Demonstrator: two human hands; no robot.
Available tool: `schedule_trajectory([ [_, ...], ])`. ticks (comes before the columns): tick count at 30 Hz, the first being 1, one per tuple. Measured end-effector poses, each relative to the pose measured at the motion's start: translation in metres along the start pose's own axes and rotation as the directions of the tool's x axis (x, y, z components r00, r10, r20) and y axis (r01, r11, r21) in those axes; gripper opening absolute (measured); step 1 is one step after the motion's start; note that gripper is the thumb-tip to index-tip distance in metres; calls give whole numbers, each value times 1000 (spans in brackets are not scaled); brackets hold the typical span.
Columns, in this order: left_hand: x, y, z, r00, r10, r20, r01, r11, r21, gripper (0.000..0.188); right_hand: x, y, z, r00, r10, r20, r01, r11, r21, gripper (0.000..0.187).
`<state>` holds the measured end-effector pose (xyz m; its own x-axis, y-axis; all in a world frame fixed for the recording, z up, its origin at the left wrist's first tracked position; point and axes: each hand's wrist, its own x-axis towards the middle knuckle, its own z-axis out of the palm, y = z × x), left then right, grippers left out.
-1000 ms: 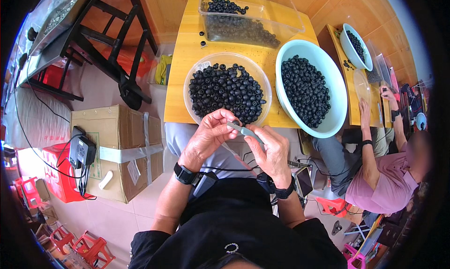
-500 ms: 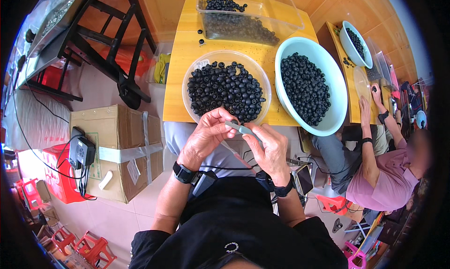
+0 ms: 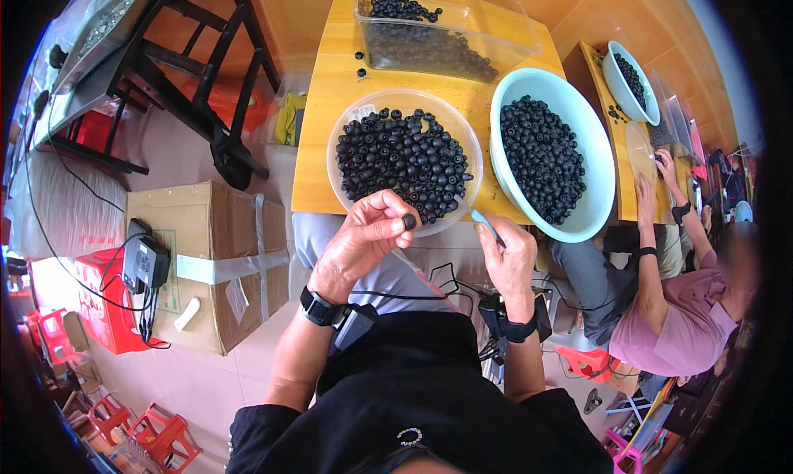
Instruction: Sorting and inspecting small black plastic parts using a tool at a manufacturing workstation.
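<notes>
Pinching one black bead [image 3: 409, 221] between thumb and finger, the left hand [image 3: 368, 233] sits mid-frame, by the lower rim of the clear round tray [image 3: 457, 125] of loose beads [image 3: 396, 156]. The right hand [image 3: 514, 257], a bit right of center, is curled around a slim blue tool [image 3: 483, 220]. Main risk imo: the bead's round and only the fingertips have it, so a slack squeeze could drop it past the worktop [image 3: 330, 77] edge onto the floor [image 3: 252, 383].

Table [image 3: 318, 156]: smooth wood. Tray [image 3: 438, 104]: clear, glossy plastic. Basin [image 3: 596, 160]: smooth plastic. Beads [image 3: 396, 160]: smooth, glossy. Box [image 3: 194, 234]: matt cardboard. Shirt [image 3: 396, 383]: matt cloth.
</notes>
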<state>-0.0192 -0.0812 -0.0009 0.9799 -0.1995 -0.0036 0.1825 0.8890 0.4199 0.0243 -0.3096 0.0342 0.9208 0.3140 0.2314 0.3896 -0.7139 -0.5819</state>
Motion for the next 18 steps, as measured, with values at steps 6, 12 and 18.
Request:
schedule_trajectory([
  [6,1,-5,1,998,-52,-32,50,996,-73,12,7,-37,-4,997,9,78,-30,963,267,21],
  [12,0,-16,5,988,-142,-61,148,984,103,23,9,-57,4,978,-155,140,76,888,453,29],
  [18,1,-16,10,980,-182,-78,193,967,165,25,6,-50,-2,976,-120,180,24,887,461,21],
])
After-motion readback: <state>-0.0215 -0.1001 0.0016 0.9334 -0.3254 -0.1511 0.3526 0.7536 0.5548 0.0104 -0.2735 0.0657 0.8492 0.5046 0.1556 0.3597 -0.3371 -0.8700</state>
